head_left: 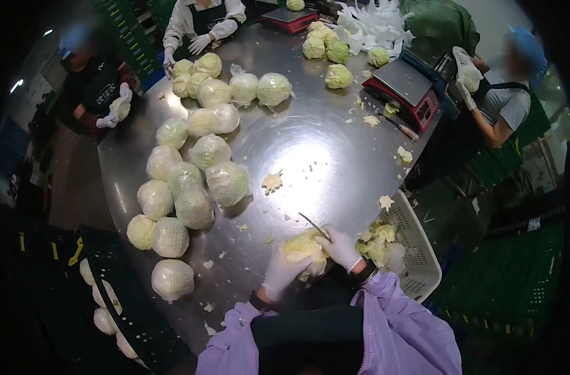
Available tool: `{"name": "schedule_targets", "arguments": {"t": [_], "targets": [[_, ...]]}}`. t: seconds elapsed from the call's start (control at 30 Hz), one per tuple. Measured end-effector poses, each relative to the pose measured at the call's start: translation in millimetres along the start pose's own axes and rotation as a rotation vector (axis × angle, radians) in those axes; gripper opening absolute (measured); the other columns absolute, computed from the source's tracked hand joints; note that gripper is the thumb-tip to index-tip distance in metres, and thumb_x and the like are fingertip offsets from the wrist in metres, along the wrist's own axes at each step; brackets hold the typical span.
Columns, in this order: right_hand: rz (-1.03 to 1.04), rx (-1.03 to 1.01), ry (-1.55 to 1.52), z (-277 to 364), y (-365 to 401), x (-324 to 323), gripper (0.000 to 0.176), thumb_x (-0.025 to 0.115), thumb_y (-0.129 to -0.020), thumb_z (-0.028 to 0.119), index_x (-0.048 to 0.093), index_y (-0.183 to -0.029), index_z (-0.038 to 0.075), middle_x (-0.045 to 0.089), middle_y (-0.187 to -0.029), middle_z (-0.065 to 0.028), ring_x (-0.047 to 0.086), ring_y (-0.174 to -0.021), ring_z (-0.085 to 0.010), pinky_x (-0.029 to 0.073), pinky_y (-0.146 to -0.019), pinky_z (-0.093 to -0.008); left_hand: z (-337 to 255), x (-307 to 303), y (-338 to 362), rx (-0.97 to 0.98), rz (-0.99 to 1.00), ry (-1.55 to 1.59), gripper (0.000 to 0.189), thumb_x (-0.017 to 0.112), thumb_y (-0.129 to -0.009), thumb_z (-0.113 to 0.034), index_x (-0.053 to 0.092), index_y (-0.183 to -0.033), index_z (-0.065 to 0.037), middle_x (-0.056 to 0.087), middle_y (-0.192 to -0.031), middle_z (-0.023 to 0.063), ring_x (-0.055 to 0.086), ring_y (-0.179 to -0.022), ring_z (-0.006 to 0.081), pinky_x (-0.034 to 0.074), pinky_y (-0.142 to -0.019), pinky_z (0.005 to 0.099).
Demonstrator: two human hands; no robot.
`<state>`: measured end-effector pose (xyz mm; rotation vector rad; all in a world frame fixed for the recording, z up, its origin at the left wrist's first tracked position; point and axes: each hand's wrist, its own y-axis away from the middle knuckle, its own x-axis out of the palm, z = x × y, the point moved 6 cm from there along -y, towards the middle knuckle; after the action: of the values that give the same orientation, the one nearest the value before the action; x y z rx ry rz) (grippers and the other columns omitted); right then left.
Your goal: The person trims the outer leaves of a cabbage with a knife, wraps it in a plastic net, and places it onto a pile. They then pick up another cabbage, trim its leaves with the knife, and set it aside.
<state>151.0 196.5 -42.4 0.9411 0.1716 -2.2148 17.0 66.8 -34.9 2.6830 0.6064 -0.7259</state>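
At the near edge of the steel table (278, 150), my left hand (285, 269), in a white glove, holds a pale yellow-green cabbage (303, 250) from its left side. My right hand (340, 247), also gloved, is closed on a knife (311, 224) at the right of the cabbage. The thin, dark blade points up and to the left, above the cabbage's top. A trimmed piece of leaf (272, 182) lies farther up the table. Just right of my right hand, a white basket (425, 256) contains loose cabbage leaves (377, 242).
Wrapped cabbages (194, 209) fill the table's left side. Bare cabbages (338, 76), red scales (425, 106) and a second knife (402, 128) are at the upper right. Three people stand around the far side. Green crates (128, 312) flank the table.
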Motion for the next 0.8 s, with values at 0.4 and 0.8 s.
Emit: {"name": "schedule_targets", "arguments": {"t": [0.4,0.8], "targets": [[-0.073,-0.261,0.088,43.4,29.2,-33.3,0.056,0.054,-0.092,0.037,0.039,-0.135,0.005,0.062,-0.113,-0.0176,0.065,-0.082,-0.0356,0.051,-0.069,-0.0445,21.5,-15.6,39.3,-0.042,0.013,0.23,0.086,0.074,-0.08,-0.027,0.025,-0.143,0.005,0.041,-0.135,0.0255,0.04,-0.128,0.0334,0.033,-0.106,0.0413],[0.015,-0.228,0.188,40.9,34.2,-2.5,0.039,0.049,-0.095,0.034,0.053,-0.121,0.006,0.063,-0.103,-0.0184,0.064,-0.079,-0.0369,0.052,-0.067,-0.0455,-15.2,1.0,26.3,0.223,0.086,-0.194,0.068,0.062,-0.089,-0.032,0.033,-0.136,0.008,0.043,-0.132,0.0291,0.042,-0.118,0.0459,0.035,-0.103,0.0456]]}}
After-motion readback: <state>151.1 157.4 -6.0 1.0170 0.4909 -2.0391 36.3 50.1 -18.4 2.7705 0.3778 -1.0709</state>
